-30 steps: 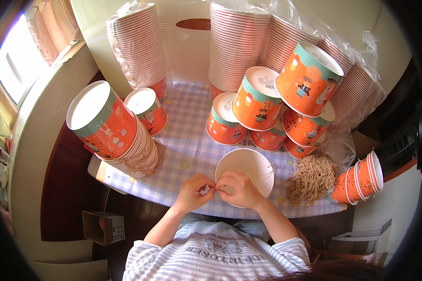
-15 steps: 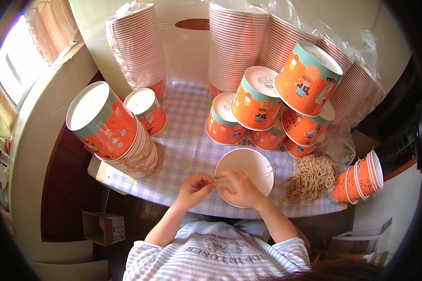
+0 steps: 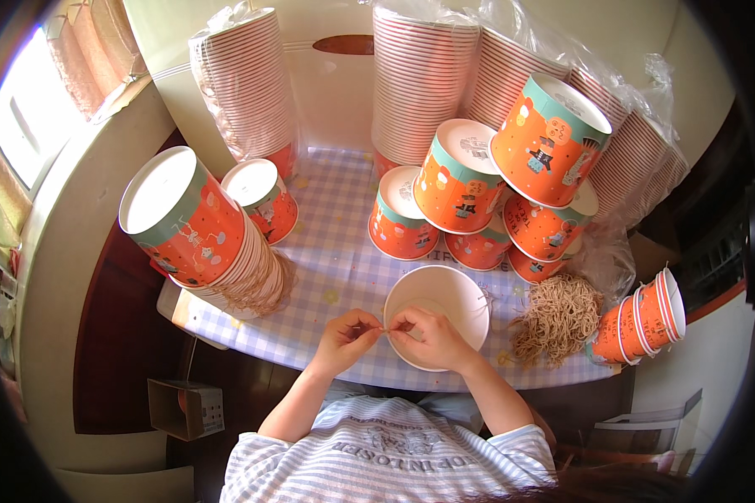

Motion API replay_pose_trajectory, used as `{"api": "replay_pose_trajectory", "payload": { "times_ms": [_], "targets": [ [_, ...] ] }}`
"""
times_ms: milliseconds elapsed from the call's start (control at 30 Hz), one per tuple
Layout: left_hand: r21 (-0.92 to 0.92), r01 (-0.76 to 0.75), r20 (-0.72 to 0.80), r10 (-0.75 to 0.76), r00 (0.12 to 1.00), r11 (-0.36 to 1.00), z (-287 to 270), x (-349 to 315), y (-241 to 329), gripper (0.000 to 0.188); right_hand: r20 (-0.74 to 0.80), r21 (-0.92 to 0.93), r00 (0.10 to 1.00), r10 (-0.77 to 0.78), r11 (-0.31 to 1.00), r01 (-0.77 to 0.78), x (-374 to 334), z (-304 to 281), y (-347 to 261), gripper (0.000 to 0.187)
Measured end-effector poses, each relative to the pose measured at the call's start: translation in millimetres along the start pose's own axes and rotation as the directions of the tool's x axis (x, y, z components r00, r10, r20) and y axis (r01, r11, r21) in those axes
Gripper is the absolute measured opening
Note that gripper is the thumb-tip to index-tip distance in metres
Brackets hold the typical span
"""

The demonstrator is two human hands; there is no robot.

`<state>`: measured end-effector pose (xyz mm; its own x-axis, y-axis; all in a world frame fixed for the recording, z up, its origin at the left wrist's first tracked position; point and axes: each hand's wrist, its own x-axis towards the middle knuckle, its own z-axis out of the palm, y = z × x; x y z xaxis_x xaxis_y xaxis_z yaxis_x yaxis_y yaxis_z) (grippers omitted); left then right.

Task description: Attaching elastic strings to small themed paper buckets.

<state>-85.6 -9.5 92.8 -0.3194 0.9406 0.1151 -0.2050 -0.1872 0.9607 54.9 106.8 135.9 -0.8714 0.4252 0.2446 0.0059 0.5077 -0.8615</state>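
Note:
A paper bucket (image 3: 450, 287), white inside, stands with its mouth up at the near edge of the table. Over its left rim my left hand (image 3: 346, 342) and my right hand (image 3: 430, 339) meet, fingertips pinched together. Between them is a thin light strand that looks like string; its ends are hard to make out. Another short bit of string shows at the bucket's right rim. To the right of the bucket lies a tangled heap of tan string (image 3: 558, 320).
Upside-down orange buckets (image 3: 554, 138) are piled behind on the right. A stack of buckets with string (image 3: 184, 218) stands at left, nested buckets (image 3: 642, 323) lie at right. Tall bucket stacks in clear plastic (image 3: 424, 84) line the back. A checked cloth (image 3: 331, 226) covers the table.
My right hand's fingers have drawn in and now pinch close against my left fingertips. The left hand has hardly moved, and the bucket stays in place.

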Motion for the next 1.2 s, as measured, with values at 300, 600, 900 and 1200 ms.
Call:
{"api": "replay_pose_trajectory", "payload": {
  "times_ms": [300, 600, 900, 1200],
  "targets": [
    [-0.07, 0.049, -0.011, -0.05, 0.999, 0.996, 3, 1, 4, 0.005, 0.035, -0.022, 0.995, 0.089, 0.996, -0.088, 2, -1, -10, 0.014],
    [-0.016, 0.079, -0.029, -0.079, 0.996, 0.997, 0, -1, 6, 0.007, 0.002, 0.005, 0.994, 0.107, 0.994, -0.107, 2, 2, -5, 0.011],
    [0.267, -0.106, -0.041, 0.121, 0.992, 0.958, -2, 1, 5, 0.014, -0.014, -0.013, 0.996, 0.092, 0.996, -0.092, 2, 2, -4, 0.01],
    [0.49, -0.217, 0.121, 0.18, 0.976, 0.844, -1, 4, 28, 0.02, 0.028, -0.046, 0.992, 0.12, 0.992, -0.119, 2, 1, -7, 0.011]
  ]
}}
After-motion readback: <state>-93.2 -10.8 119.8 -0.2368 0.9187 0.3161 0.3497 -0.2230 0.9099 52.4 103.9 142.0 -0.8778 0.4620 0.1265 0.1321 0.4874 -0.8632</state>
